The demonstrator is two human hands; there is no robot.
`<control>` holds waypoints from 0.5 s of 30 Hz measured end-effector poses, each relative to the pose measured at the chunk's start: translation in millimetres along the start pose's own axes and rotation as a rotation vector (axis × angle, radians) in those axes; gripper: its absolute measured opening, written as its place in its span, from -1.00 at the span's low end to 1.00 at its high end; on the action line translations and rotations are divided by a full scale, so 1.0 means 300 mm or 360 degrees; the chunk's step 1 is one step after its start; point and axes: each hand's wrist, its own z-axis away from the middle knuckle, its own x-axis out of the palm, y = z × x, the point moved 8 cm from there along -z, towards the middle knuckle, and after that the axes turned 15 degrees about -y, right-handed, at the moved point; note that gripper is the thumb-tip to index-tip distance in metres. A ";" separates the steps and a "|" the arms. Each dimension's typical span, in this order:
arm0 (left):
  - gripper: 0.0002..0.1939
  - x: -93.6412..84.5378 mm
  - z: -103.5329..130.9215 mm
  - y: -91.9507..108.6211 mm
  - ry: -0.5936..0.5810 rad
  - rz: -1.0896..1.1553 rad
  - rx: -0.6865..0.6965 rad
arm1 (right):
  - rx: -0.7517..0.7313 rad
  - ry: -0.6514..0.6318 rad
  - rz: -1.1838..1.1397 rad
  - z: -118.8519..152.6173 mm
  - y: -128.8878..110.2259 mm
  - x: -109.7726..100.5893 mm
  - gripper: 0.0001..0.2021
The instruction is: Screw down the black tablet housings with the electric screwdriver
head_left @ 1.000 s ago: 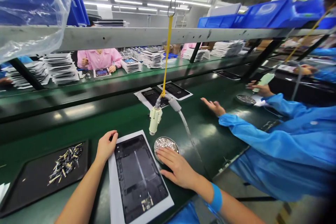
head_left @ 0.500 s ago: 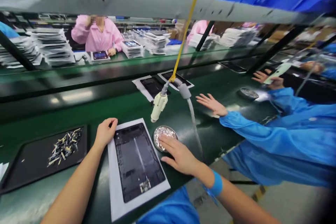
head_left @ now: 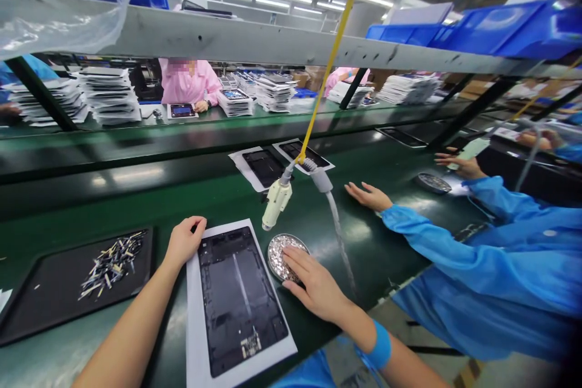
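A black tablet housing (head_left: 245, 309) lies on a white sheet (head_left: 197, 339) in front of me, with a small circuit board near its lower edge. My left hand (head_left: 184, 241) rests at its upper left corner, fingers curled in; whatever they may hold is hidden. Just right of the housing is a round dish (head_left: 271, 267) of small shiny metal parts, probably screws. My right hand (head_left: 313, 282) reaches over it, fingers stretched out and fingertips on the parts. Above the dish hangs a pale electric screwdriver (head_left: 276, 203) on a yellow strap (head_left: 326, 73).
At left lies a black tray (head_left: 50, 291) with a heap of small strips (head_left: 111, 264). Two more tablet housings lie behind the screwdriver, one being a dark panel (head_left: 264, 167). A grey cable (head_left: 336, 224) hangs down. To the right, a co-worker's blue sleeves (head_left: 436, 242) reach over the bench.
The view has tilted up, so the bench sits slightly lower in the picture. My hands stay in nearly the same places. The co-worker's nearer hand has turned and its fingers are less spread.
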 end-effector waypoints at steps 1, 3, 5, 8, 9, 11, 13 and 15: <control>-0.57 0.000 0.000 0.001 -0.0002 0.0000 -0.0004 | 0.0018 0.0010 0.0009 0.006 0.004 -0.004 -0.52; -0.57 0.003 -0.001 0.003 -0.0012 -0.0001 -0.0007 | 0.0035 -0.0003 0.0027 0.017 -0.002 -0.008 -0.52; -0.57 0.006 -0.002 0.002 -0.0020 -0.0004 -0.0010 | 0.0006 -0.0048 0.0028 0.019 -0.025 -0.005 -0.51; -0.57 0.007 -0.001 0.000 -0.0025 -0.0015 -0.0018 | -0.0052 -0.0086 -0.0007 0.001 -0.052 0.000 -0.50; -0.57 0.006 0.000 0.000 -0.0025 -0.0019 -0.0021 | -0.0044 -0.0068 -0.0027 -0.006 -0.050 -0.002 -0.50; -0.58 0.006 0.001 0.003 -0.0033 -0.0030 -0.0025 | -0.0001 0.0010 -0.0104 -0.014 -0.028 -0.011 -0.53; -0.59 0.006 0.002 0.009 -0.0044 -0.0049 -0.0029 | 0.0028 0.0126 -0.0273 -0.010 0.003 -0.025 -0.60; -0.60 0.006 0.002 0.014 -0.0052 -0.0069 -0.0029 | 0.0088 0.0293 -0.0534 0.000 0.042 -0.043 -0.70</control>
